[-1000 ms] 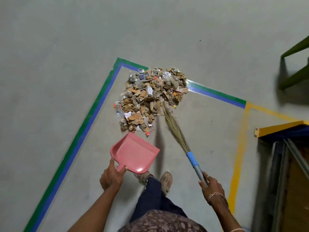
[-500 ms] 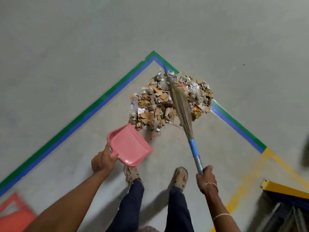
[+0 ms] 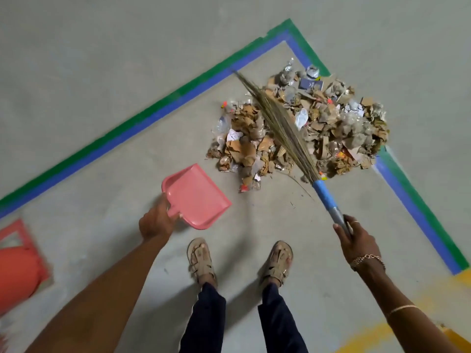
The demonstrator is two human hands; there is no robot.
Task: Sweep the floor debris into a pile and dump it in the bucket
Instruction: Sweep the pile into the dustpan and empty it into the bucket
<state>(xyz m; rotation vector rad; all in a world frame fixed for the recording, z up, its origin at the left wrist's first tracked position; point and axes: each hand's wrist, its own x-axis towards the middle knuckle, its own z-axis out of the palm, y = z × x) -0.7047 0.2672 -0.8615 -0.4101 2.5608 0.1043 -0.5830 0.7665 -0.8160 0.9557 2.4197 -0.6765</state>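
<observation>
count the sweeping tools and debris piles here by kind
pink dustpan: 1
broom: 1
debris pile: 1
total: 3

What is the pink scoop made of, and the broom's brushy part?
The pink dustpan looks like smooth moulded plastic: even colour, thin raised rim. The broom bristles look like dry grass stalks, tan, thin and wispy, though stiff fibre is possible.
</observation>
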